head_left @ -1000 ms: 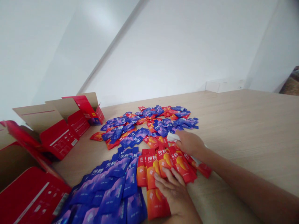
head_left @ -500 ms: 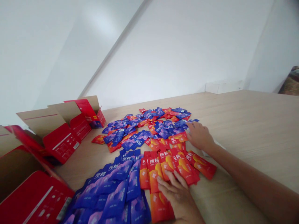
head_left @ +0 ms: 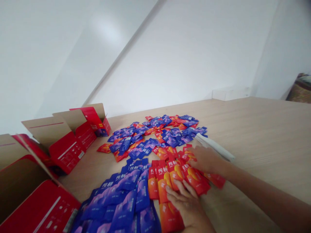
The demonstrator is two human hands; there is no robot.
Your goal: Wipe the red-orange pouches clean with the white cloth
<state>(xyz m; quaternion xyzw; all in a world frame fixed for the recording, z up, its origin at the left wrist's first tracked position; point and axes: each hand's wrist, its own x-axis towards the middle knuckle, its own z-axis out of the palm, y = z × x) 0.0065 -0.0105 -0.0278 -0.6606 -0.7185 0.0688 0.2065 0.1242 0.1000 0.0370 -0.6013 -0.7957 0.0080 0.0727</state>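
Observation:
My left hand [head_left: 186, 202] lies with fingers spread on a row of overlapping red-orange sachets [head_left: 163, 181] at the front of the table. Just beyond it, my right hand [head_left: 205, 159] is curled with its fingertips on a red-orange sachet [head_left: 187, 152], which it pulls at the far end of that row; the fingertips are partly blurred. Another red-orange sachet [head_left: 217, 180] pokes out beneath the right wrist. Left of the row, blue-purple sachets [head_left: 121, 197] lie overlapped in a broad layer.
A loose heap of mixed blue and red sachets [head_left: 155, 129] spreads further back. Open red cardboard boxes [head_left: 65, 150] line the left side. A white strip-like object [head_left: 215, 147] lies behind my right hand. By the wall stands a white box [head_left: 230, 94].
My right hand has come back from the loose heap towards the row, bringing a red-orange sachet nearer. The white object behind it now shows. My left hand stays on the row.

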